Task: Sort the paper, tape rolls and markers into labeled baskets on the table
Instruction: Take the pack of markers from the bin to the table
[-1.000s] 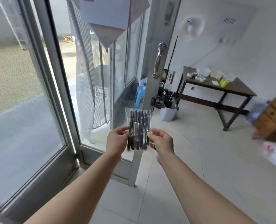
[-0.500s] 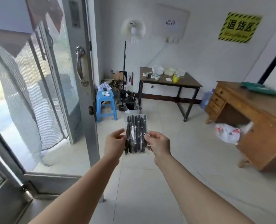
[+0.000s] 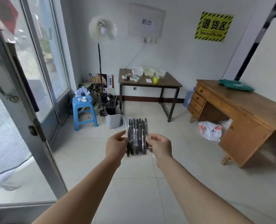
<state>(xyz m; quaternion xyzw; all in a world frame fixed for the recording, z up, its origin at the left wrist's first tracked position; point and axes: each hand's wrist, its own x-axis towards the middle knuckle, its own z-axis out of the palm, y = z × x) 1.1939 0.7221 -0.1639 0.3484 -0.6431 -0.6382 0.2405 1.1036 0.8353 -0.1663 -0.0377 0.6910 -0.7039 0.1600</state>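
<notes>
Holding a clear pack of black markers [image 3: 137, 136] upright in front of the body, a person stands on a tiled floor and faces a room. The left hand [image 3: 116, 145] pinches the pack's left edge between thumb and fingers; the right hand [image 3: 160, 147] pinches its right edge. The hands are apart, with the pack between them, and both forearms reach forward.

Well beyond the pack, a dark table [image 3: 170, 81] stands against the far wall. On it are pale baskets [image 3: 137, 71] along the back, tape rolls [image 3: 136, 79] at the left front, a yellow roll [image 3: 156, 79] and a small sheet of paper [image 3: 148, 80]. The basket labels are too small to read.

A blue stool [image 3: 83, 107] and a white bin [image 3: 113, 121] stand to the table's left, near a floor lamp [image 3: 102, 32]. A wooden desk [image 3: 247, 102] fills the right side, and a glass door [image 3: 21, 94] stands at the left.
</notes>
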